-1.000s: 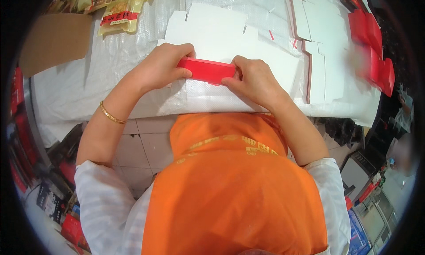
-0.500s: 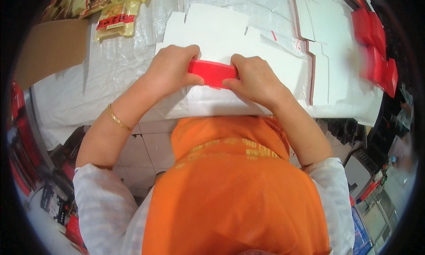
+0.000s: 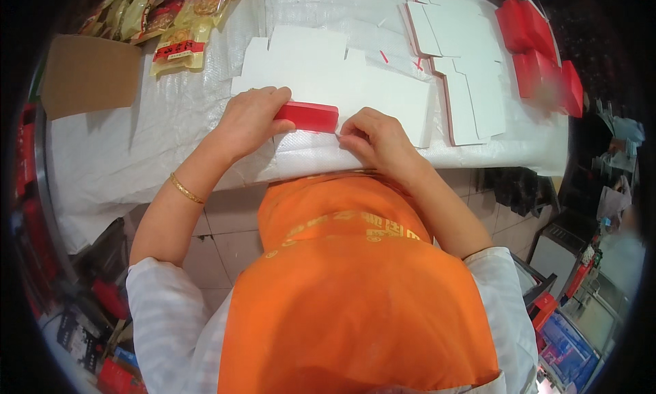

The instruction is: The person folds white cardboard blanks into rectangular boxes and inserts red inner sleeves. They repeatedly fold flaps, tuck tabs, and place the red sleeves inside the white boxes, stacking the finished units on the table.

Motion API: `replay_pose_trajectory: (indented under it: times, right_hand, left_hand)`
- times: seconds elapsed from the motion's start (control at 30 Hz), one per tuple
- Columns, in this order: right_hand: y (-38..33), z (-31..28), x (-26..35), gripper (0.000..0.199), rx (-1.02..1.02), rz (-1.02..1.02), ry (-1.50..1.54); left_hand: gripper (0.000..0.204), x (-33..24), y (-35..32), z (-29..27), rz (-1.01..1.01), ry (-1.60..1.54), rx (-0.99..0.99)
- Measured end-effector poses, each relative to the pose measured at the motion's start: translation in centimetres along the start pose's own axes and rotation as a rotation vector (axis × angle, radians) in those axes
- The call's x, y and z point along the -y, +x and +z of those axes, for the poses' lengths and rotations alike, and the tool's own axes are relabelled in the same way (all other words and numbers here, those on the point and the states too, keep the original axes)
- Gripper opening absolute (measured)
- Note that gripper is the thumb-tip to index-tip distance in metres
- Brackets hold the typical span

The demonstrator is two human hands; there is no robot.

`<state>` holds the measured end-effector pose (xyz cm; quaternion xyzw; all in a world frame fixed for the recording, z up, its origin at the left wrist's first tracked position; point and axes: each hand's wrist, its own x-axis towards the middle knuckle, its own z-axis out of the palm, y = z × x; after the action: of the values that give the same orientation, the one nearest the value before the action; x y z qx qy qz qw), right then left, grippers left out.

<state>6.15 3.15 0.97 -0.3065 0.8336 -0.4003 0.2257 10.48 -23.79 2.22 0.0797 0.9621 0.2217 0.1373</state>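
Observation:
A box blank, white on its upper face, lies flat in front of me with its near edge turned up. That folded panel shows a red outer side. My left hand grips the panel's left end, thumb on the near side and fingers behind. Just past the panel's right end is my right hand, its fingers curled and the thumb close to the fingertips. What it pinches, if anything, is too small to make out.
To the right lie stacked white blanks, with folded red boxes beyond. Brown cardboard and yellowish food packets are at the far left. Small red strips lie near the blank. White woven sheeting covers the table.
My right hand has left the red panel's right end and moved slightly down beside it. My left hand still holds the left end. The view has shifted a little.

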Motion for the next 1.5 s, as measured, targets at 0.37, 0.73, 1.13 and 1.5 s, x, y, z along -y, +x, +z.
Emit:
replay_pose_trajectory:
  times: [0.37, 0.73, 1.13, 1.5]
  right_hand:
    - [3.8, -1.3, 0.9, 0.025, 0.108, 0.157, -0.259]
    - [1.8, -0.2, 1.3, 0.028, -0.077, -0.082, -0.123]
    - [0.5, 3.1, 1.9, 0.015, -0.152, -0.598, -0.439]
    - [0.2, 4.0, 0.6, 0.015, -0.053, -0.628, -0.486]
  left_hand:
    - [0.034, 0.5, 0.1, 0.0, 0.032, -0.008, 0.012]
    - [0.03, 0.5, -0.4, 0.2, 0.04, -0.056, -0.006]
    - [0.047, 0.3, -5.5, 4.9, 0.332, 0.207, -0.493]
    - [0.032, 0.7, -6.5, 5.5, 0.521, 0.117, -0.541]
